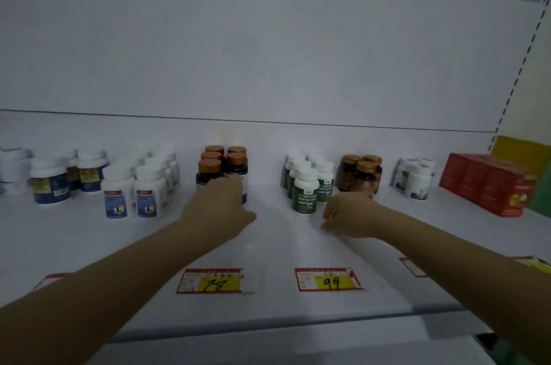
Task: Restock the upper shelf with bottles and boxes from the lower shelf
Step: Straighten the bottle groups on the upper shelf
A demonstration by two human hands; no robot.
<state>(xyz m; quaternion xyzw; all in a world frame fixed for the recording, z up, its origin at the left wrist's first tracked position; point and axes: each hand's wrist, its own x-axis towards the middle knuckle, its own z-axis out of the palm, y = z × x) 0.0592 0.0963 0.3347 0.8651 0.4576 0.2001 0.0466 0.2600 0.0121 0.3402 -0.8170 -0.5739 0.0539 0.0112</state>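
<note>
Nearest to us, on the front edge of the white shelf point(277, 248), we count two full price tags, one marked 78 point(213, 281) and one marked 99 point(328, 279); other tags at both sides are cut off. Both bare arms reach over the shelf. The left hand point(220, 206) lies with its fingers against the front of the dark bottles with copper caps point(222, 163), of which we count five caps; the fingers are hidden behind the hand, so we cannot tell if they grip a bottle. The right hand point(346, 215) hangs just beside the green bottles with white caps point(305, 194), its fingers loosely curled, and it holds nothing. Of the green bottles we see at least five. To the right stand three amber bottles point(362, 175), then a small group of white bottles point(414, 178), then the red boxes point(489, 182), apparently three side by side. To the left stand white bottles with blue labels point(135, 191), two in front and more behind, and the dark blue bottles point(50, 184), at least three.
</note>
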